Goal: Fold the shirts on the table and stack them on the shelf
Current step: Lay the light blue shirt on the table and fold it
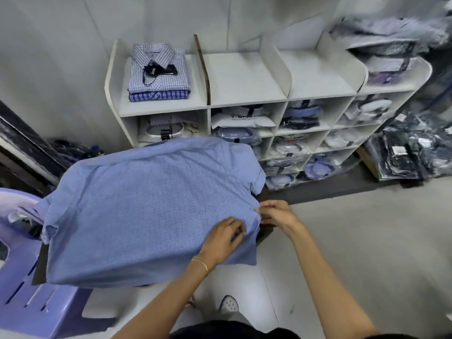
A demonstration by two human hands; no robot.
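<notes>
The blue shirt (146,209) lies spread flat, back up, on the table (40,265), which it almost hides. It looks soft, light and floppy (it will sag if you lift one corner), so hold it at the side edge. The left hand (223,237) and right hand (276,215) both pinch that right edge. On the shelf (244,77), one pack reads "T-SHIRT" (242,117).

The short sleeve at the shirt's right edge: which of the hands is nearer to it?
Right. The right hand pinches the blue shirt just below that short sleeve; the left hand grips fabric lower, further from it.
</notes>
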